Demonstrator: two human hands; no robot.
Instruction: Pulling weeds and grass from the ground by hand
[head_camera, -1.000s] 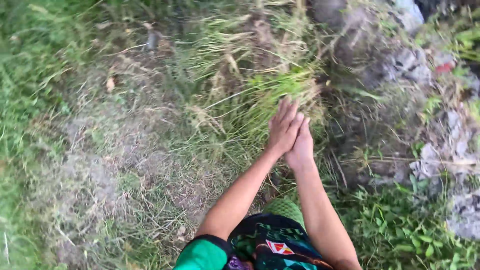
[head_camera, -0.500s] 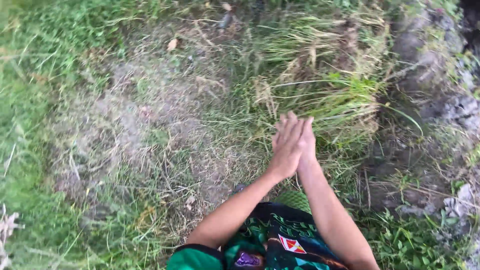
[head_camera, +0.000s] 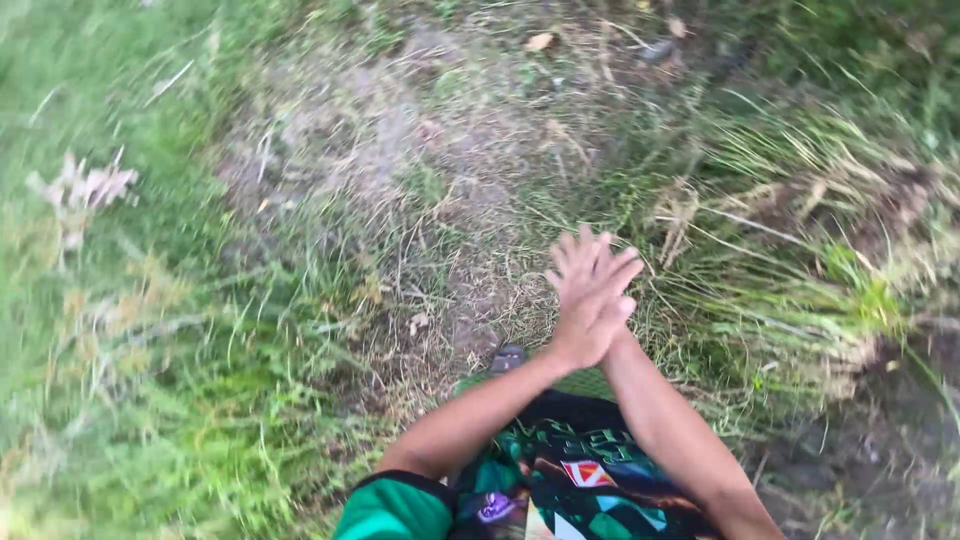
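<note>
Left hand: the left hand (head_camera: 585, 320) lies flat on top, palm pressed against the other hand, fingers (head_camera: 590, 262) straight and slightly fanned; it holds nothing.
Right hand: the right hand (head_camera: 622, 312) sits underneath and is mostly hidden; only its edge and some fingertips show past the left. Its fingers seem straight too, with nothing seen between the palms.
How the hands stand: touching, palm to palm, in front of the body, both forearms meeting at the wrists.
Nearest thing: the grass clump (head_camera: 790, 270), long green and straw-coloured blades lying over in a thick tuft.
Direction from the fingers: the clump lies to the right of the fingertips and a little beyond them, near but not touched.
Long axis: the blades run mostly crosswise, from right to left, with their tips pointing towards the fingers.
Nearer hand: the right hand, being on the clump's side, though the two hands are pressed together and differ very little.
Straight ahead of the fingers: a bare patch (head_camera: 440, 170) of grey soil with dry stalks, well apart.
Left of the fingers: thicker green grass (head_camera: 150, 380), blurred, well apart.
Below the wrists: a green patterned garment (head_camera: 560, 480) and a green sleeve (head_camera: 395, 510).
Sharpness: the ground is smeared, so fine detail cannot be told.
</note>
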